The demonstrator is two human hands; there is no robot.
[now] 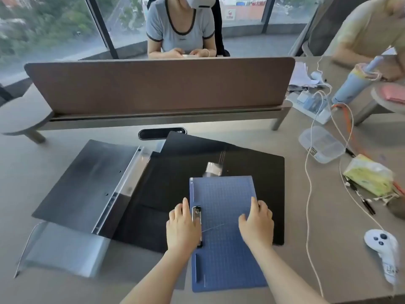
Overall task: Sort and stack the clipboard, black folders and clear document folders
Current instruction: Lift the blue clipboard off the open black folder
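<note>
A blue grid-patterned clipboard (223, 194) lies in front of me on top of a black folder (252, 172), its metal clip on the left edge. My left hand (183, 229) grips the clipboard's left edge at the clip. My right hand (257, 222) holds its right edge. A second black folder (192, 143) pokes out behind at an angle. To the left lies an open black folder (85, 183) with a clear spine bar. A clear document folder (63, 249) lies at the near left, partly under it.
A brown desk divider (157, 86) stands across the back, with a person seated behind it. On the right are a clear plastic box (321, 143), a tissue pack (370, 174), white cables, a power strip (311, 106) and a white controller (383, 249). Another person sits far right.
</note>
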